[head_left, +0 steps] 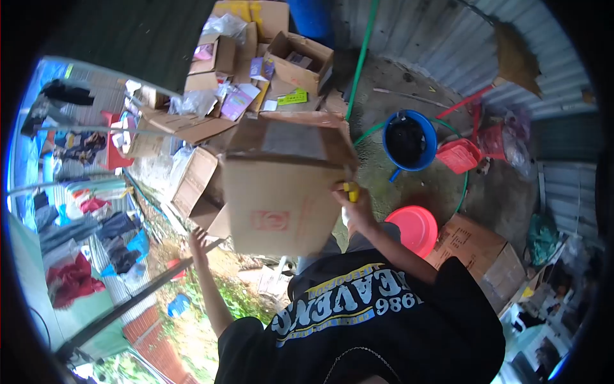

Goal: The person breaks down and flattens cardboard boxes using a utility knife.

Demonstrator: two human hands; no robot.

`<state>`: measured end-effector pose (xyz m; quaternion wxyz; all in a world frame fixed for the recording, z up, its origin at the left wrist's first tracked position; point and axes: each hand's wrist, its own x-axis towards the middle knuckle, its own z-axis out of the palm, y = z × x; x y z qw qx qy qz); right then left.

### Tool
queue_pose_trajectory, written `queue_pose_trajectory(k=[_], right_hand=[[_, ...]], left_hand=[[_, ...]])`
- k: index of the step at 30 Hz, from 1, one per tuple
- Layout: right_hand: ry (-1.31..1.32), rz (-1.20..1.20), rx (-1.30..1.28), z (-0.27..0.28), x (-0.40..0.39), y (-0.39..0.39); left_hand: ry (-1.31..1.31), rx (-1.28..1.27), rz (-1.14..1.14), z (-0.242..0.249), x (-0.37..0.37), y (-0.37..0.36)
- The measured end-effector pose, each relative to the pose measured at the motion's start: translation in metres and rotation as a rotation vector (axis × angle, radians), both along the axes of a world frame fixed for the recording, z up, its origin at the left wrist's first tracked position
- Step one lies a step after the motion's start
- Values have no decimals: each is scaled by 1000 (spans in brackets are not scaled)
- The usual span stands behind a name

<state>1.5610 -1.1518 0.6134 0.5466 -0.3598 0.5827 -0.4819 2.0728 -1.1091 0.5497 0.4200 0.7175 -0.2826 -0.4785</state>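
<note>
A closed cardboard box with a red printed mark is in front of my body, slightly blurred, with a pale strip along its top. My right hand is at the box's right side, fingers closed around a small yellow tool whose kind I cannot tell. Left of the box's lower corner, my left hand has its fingers spread and nothing in them.
Opened cardboard boxes, plastic bags and purple packets lie beyond the box. To the right are a blue tub, a red basin, a red dustpan, a green hose and another carton. A metal bar crosses the lower left.
</note>
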Motion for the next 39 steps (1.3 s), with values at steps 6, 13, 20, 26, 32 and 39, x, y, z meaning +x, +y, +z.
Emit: queue_pose_trajectory(k=[6,13,20,26,32,39], right_hand=[[658,-649,5,29,-150,85],[1736,-693,408,140,-292,252],[2042,-420,990,179,-420,367],[1744,-502,1276,39,-461,459],[1386,-253,1126,-121,-371,420],[820,-333,465,-259,-215,156]], left_hand=[[-223,472,-1237,-149,-71,-61],[-328,423,-1577,-112,-206,-140],[-365,229,-1451,-86,-228,-202],[-429,224,-1526,-62,-215,-151],[-384,425,-1401,-80,-163,-36],[-303,738,-1103,-72,-120,103]])
